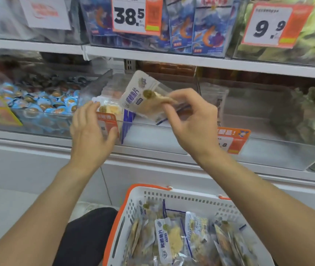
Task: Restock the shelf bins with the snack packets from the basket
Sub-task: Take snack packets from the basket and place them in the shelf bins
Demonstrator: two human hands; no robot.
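Note:
My right hand (pixel 193 120) pinches a white snack packet (pixel 143 95) by its lower corner and holds it tilted over the clear middle shelf bin (pixel 152 129). My left hand (pixel 90 129) rests with relaxed fingers on that bin's front left corner, over its orange price tag (pixel 106 123). A few matching packets (pixel 112 109) stand at the bin's left end. Below, a white basket with orange rim (pixel 133 206) holds several more packets (pixel 168 239).
A bin of small blue-wrapped snacks (pixel 43 102) sits to the left. To the right is another clear bin (pixel 268 150) with an orange tag (pixel 231 139) and green packs (pixel 310 116). Upper shelf bins carry 38.5 (pixel 129 15) and 9.9 (pixel 270 25) price signs.

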